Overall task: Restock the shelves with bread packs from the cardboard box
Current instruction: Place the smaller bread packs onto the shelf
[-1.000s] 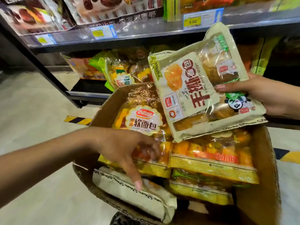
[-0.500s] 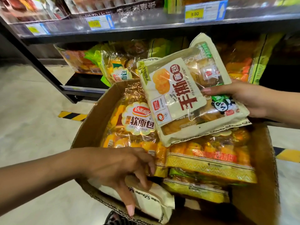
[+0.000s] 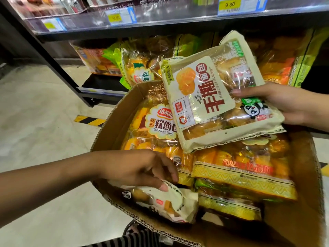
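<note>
As fingers point(image 3: 163, 186) of left hand point(image 3: 138, 168) curl round small cream pack point(image 3: 167, 202) at near-left corner of cardboard box point(image 3: 110, 129), pinching it, likely for lift-out, right hand point(image 3: 288, 106) grips large cream pack point(image 3: 210, 104) by right edge, above far side of box. Judged: held aloft, tilted, ready for shelf point(image 3: 160, 22) beyond box. Pack look: cream film, clear windows showing golden buns, red characters, panda logo. Yellow packs point(image 3: 240, 168) stacked inside box.

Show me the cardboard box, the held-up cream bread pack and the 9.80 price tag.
cardboard box point(image 3: 114, 129): head view, bare left inner wall.
cream bread pack point(image 3: 201, 97): head view, printed front label.
price tag point(image 3: 229, 5): head view, yellow part.
</note>
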`<action>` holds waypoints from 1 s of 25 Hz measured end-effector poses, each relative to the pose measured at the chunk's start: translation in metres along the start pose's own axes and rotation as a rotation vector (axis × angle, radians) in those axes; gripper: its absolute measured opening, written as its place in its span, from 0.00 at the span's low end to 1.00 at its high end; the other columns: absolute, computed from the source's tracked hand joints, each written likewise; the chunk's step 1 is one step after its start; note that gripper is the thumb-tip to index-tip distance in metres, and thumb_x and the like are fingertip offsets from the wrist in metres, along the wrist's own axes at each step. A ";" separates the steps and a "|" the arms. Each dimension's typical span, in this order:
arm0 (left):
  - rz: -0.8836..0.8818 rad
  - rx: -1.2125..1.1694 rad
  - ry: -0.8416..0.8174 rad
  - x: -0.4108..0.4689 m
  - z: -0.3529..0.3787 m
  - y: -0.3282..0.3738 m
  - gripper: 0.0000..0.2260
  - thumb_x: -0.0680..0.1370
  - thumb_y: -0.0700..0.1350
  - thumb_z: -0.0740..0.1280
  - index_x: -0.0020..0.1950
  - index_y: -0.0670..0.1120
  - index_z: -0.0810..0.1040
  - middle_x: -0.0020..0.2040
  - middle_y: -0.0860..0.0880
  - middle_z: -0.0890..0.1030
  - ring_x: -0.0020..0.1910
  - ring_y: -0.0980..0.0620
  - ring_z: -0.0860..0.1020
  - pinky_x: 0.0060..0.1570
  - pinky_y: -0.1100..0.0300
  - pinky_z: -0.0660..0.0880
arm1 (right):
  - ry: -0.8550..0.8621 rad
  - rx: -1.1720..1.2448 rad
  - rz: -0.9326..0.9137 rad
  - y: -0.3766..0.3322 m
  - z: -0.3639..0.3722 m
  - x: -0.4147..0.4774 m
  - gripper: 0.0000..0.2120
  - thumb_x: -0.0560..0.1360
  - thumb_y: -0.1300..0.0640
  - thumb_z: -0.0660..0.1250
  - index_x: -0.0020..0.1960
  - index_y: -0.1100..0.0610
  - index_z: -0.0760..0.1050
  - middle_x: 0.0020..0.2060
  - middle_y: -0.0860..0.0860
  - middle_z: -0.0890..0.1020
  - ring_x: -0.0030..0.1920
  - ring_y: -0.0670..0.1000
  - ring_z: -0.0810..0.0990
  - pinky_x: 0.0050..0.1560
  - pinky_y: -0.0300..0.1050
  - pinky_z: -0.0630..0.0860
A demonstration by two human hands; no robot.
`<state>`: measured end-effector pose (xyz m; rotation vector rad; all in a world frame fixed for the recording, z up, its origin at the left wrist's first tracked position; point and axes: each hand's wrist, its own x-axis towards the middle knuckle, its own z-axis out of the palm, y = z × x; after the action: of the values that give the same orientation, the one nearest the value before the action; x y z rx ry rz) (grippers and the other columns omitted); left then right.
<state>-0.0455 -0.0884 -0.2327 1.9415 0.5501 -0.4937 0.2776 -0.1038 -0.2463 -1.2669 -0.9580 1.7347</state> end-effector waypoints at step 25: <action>-0.663 -0.368 1.079 0.007 -0.060 -0.010 0.52 0.61 0.77 0.64 0.72 0.43 0.59 0.65 0.45 0.76 0.56 0.47 0.80 0.48 0.52 0.78 | 0.304 0.033 -0.207 -0.025 -0.025 -0.015 0.21 0.69 0.47 0.67 0.59 0.54 0.79 0.49 0.56 0.86 0.47 0.58 0.86 0.46 0.54 0.82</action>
<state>-0.0402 -0.0286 -0.2199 1.5004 1.8491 0.3216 0.3085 -0.1030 -0.2233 -1.3139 -0.8448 1.3481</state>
